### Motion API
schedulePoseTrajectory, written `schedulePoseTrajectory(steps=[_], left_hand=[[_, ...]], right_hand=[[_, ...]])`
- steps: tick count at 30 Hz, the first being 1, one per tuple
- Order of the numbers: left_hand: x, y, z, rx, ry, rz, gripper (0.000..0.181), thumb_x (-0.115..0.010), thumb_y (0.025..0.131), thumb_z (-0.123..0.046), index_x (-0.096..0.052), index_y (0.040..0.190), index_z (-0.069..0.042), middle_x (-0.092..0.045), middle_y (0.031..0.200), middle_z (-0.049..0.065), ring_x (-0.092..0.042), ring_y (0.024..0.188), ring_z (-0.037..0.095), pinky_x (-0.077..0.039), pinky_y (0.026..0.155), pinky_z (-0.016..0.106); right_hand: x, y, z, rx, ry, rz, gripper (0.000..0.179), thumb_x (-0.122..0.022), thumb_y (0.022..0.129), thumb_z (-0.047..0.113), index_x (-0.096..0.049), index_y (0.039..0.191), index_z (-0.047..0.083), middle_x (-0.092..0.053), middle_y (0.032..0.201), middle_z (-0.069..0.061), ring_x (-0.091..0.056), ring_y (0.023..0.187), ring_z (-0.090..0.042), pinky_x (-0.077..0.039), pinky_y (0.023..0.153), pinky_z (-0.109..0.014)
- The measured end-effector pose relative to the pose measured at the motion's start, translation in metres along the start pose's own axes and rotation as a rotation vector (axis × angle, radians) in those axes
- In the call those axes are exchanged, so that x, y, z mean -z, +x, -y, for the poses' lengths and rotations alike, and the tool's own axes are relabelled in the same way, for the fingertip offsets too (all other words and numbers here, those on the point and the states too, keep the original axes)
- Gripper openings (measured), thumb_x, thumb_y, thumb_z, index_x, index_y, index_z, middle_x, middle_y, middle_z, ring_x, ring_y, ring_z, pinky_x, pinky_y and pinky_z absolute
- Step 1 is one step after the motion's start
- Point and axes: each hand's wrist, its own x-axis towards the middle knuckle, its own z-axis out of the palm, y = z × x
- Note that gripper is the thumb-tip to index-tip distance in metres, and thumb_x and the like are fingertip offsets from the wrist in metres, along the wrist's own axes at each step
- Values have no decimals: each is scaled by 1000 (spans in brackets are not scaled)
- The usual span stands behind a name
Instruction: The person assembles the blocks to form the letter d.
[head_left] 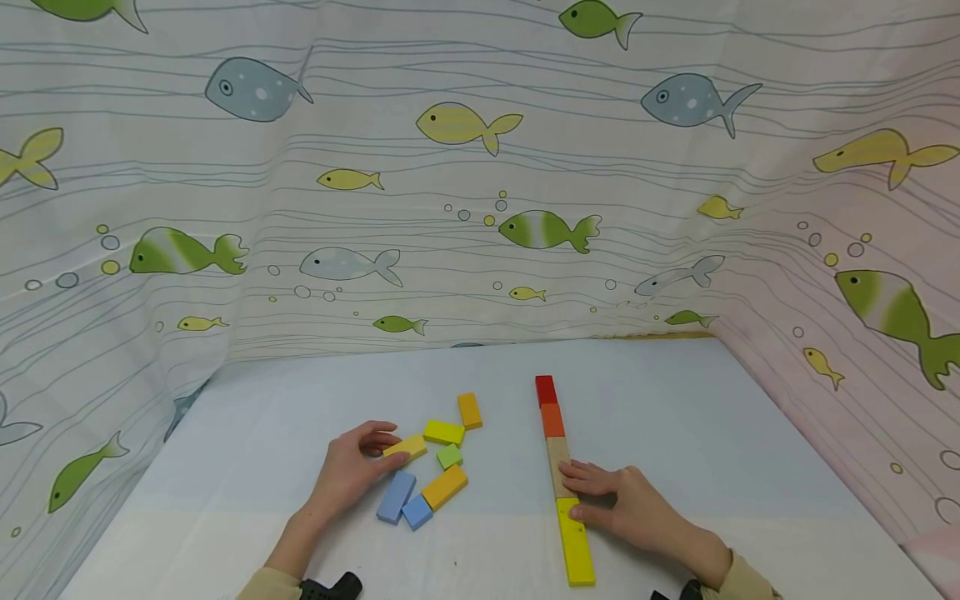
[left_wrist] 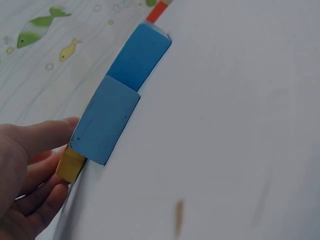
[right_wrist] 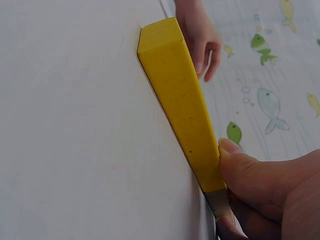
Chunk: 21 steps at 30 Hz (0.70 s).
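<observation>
In the head view, my left hand pinches a pale yellow block between thumb and fingers, low over the table on the left. A red block, an orange block, a plain wooden block and a long yellow block form a straight row, end to end. Beside that row, my right hand touches the wooden block with its fingertips, its thumb against the long yellow block. In the right wrist view, the thumb lies along the yellow block's side.
Around my left hand lie a blue block, a small blue block, a yellow-orange block, a green block, a yellow block and another yellow-orange block. A fish-patterned curtain encloses the white table.
</observation>
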Motion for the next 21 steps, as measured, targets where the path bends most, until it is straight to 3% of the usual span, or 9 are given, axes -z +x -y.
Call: schedulePoseTrajectory(steps=[14,21], left_hand=[[1,0,-4,26,-30,-40,48,-85,80,-34,-70,118,-9,-76,102,1,-68,91,14,-54,80,22],[-2,-1,-14,53,-67,-50,48,-85,79,-33,-71,118,-10,-76,103,1,-68,92,15,-54,81,20]], right_hand=[[0,-1,1,-30,12,21,56,-70,88,50,-67,129,12,-60,139,8,-53,134,-25,-47,107,-41],[1,0,1,-28,1,22,56,-70,88,51,-67,129,13,-60,139,8,-53,134,-24,-48,106,-43]])
